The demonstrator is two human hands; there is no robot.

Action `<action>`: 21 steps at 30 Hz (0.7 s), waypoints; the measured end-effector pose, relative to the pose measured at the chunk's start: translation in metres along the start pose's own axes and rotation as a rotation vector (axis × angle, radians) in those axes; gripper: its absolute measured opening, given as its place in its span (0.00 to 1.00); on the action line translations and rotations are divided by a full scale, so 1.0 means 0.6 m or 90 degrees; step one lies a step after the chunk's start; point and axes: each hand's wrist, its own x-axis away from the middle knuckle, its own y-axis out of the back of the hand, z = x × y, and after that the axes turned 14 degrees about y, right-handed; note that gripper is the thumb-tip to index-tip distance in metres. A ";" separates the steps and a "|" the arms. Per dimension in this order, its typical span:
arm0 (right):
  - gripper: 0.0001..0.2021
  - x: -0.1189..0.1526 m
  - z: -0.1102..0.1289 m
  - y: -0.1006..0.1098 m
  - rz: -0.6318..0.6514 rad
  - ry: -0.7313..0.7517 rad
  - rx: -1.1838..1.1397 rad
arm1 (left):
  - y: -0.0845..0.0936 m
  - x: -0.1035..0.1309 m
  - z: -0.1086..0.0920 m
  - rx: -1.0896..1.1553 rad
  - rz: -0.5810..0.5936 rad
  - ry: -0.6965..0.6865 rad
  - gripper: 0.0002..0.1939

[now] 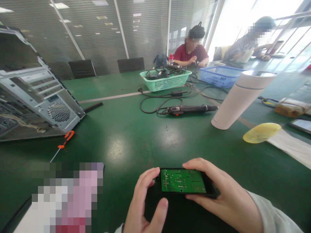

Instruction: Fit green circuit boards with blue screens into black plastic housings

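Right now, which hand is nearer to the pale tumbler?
The right hand. Holding the green circuit board at its right end, it sits below the pale tumbler in view; the left hand is farther off, at the board's left end.

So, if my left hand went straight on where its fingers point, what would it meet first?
The left end of the black casing holding the green circuit board; one fingertip seems to touch it, though depth is unclear.

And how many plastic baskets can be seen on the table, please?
2. The green basket, holding cables, stands toward the table's far side; the blue basket is to its right, partly behind the pale tumbler. Others may be hidden.
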 end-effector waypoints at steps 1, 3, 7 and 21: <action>0.23 -0.001 0.000 0.003 0.015 0.034 0.028 | 0.001 0.000 0.000 -0.007 0.005 -0.001 0.20; 0.21 -0.002 -0.001 0.010 0.037 0.078 0.070 | 0.003 -0.001 -0.001 -0.010 0.015 -0.001 0.21; 0.16 -0.004 0.002 0.019 0.042 0.099 0.118 | 0.008 -0.003 -0.004 -0.022 0.010 0.034 0.20; 0.15 -0.002 0.010 0.015 0.035 0.106 0.108 | 0.018 -0.016 0.002 -0.031 0.087 0.022 0.16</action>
